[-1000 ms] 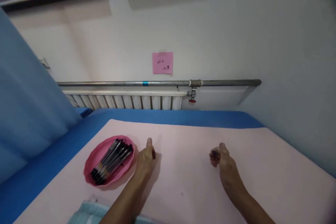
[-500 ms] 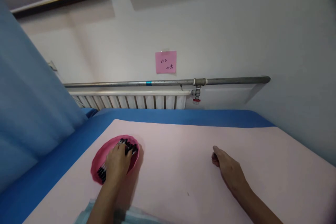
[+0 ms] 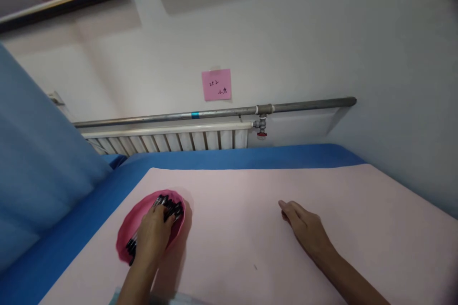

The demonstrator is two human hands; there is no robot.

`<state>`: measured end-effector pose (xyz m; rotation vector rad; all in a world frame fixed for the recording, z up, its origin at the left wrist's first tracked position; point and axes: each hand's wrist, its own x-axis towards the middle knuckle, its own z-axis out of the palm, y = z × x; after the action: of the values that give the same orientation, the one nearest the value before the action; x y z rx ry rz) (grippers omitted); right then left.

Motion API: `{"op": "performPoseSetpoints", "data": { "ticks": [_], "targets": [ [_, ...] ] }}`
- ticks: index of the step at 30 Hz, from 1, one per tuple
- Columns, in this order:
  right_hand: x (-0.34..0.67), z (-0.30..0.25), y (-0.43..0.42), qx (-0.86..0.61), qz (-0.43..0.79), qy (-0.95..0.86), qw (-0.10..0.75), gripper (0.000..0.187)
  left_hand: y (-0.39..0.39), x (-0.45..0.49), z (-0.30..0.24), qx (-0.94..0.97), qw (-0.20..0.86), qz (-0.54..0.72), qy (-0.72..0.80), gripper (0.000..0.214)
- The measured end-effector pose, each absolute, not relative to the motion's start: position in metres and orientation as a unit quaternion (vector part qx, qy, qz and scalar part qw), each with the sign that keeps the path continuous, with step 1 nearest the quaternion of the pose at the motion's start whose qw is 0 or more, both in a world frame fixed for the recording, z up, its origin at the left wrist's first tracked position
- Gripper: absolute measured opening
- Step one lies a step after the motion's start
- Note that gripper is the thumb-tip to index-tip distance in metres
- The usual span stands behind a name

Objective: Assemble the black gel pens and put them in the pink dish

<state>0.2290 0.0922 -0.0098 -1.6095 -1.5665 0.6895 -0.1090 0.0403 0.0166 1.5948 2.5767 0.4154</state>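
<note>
A pink dish point(image 3: 123, 233) with a wavy rim stands at the left of the pink mat. Several clear-barrelled pens point(image 3: 174, 208) with black ends lie bunched in it. My left hand point(image 3: 153, 231) reaches into the dish from the near side, its thumb and fingers closed around part of the bunch and covering the pens' middles. Over the right half of the mat is my right hand point(image 3: 307, 228), fingers curled in and thumb laid against them. Nothing shows in it.
The pink mat point(image 3: 229, 219) covers a blue bed top point(image 3: 229, 157). Behind it run a radiator point(image 3: 171, 142) and a metal pipe with a red-handled valve point(image 3: 262, 134). A blue curtain point(image 3: 43, 162) hangs at left. Pale blue material point(image 3: 182, 299) lies at the near edge.
The view has tilted and shifted slightly. My left hand stays on the pens in the dish. My right hand has turned a little, its back now showing more.
</note>
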Motion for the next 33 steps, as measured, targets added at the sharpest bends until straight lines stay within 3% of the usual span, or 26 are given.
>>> {"op": "performPoseSetpoints", "data": {
  "ticks": [21, 29, 31, 33],
  "targets": [
    [0.233, -0.018, 0.093, -0.596, 0.211, -0.685, 0.363, 0.035, 0.042, -0.107, 0.019, 0.487, 0.090, 0.199, 0.846, 0.025],
    [0.233, -0.018, 0.094, -0.590, 0.195, -0.692, 0.368, 0.035, 0.036, -0.099, 0.033, 0.484, 0.036, 0.276, 0.829, 0.030],
    [0.230, -0.017, 0.092, -0.585, 0.203, -0.687, 0.381, 0.035, 0.035, -0.086, 0.036, 0.464, 0.100, 0.376, 0.795, 0.033],
    [0.223, -0.016, 0.087, -0.568, 0.228, -0.686, 0.394, 0.034, 0.035, -0.064, 0.034, 0.432, 0.268, 0.479, 0.716, 0.037]
  ]
}}
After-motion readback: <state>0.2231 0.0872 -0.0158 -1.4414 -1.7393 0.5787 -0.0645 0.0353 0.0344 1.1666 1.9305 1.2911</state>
